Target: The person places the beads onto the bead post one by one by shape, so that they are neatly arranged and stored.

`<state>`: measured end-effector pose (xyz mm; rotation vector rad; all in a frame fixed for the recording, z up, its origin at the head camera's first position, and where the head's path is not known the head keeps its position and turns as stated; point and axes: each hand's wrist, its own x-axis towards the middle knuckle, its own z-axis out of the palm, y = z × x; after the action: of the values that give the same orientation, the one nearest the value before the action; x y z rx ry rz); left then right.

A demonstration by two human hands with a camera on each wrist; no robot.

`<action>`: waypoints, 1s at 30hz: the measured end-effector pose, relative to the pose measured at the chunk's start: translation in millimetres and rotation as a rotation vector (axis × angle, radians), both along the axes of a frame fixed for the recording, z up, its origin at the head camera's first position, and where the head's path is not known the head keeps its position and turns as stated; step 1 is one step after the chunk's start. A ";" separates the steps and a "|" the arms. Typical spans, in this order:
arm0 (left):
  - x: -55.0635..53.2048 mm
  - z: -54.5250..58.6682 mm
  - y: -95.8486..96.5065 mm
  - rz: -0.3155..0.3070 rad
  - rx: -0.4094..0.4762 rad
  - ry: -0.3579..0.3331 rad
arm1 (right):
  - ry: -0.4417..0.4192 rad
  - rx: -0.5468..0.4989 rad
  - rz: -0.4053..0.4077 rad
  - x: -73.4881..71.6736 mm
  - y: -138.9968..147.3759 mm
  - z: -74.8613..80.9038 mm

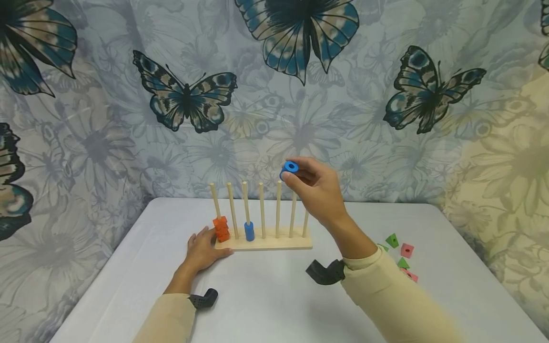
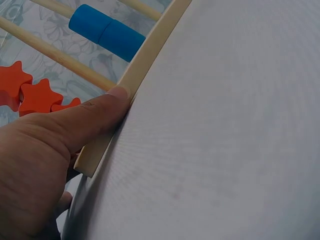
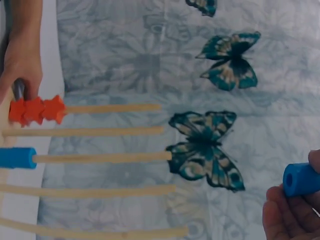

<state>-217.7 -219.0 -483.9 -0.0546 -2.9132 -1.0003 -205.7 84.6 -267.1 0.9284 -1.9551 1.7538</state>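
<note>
A wooden peg stand [image 1: 279,245] with several upright pegs stands at the middle of the table. Orange star beads [image 1: 221,229] are stacked on its leftmost peg, and two blue cylinder beads [image 2: 106,32] sit on the third peg. The left hand [image 1: 201,250] grips the left end of the base, thumb along the front edge. Above the pegs toward the right, the right hand [image 1: 317,188] pinches another blue cylinder bead [image 3: 300,179] between thumb and fingers. That bead's hole shows in the head and right wrist views, and it is apart from every peg.
To the right on the white table [image 1: 266,295] lie loose green triangular beads [image 1: 392,240] and pink square beads [image 1: 407,250], partly behind the right forearm. A butterfly-print cloth [image 1: 266,143] hangs behind the table. Black straps with mounts [image 1: 327,272] are on both wrists.
</note>
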 end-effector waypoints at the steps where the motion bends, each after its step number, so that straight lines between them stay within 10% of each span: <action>1: 0.0 0.1 -0.1 -0.001 -0.002 0.002 | -0.005 0.005 0.007 -2.2 -4.6 -0.5; 17: -0.6 -2.7 -1.1 -0.002 -0.016 0.016 | -0.123 0.045 0.076 -36.8 -60.4 -23.0; 30: -1.5 -1.6 -1.4 -0.014 -0.004 0.023 | -0.128 0.139 -0.027 -49.2 -83.2 -41.8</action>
<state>-219.1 -220.4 -485.5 -0.0863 -2.8988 -0.9888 -254.8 1.4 -309.0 0.8492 -2.1841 1.7184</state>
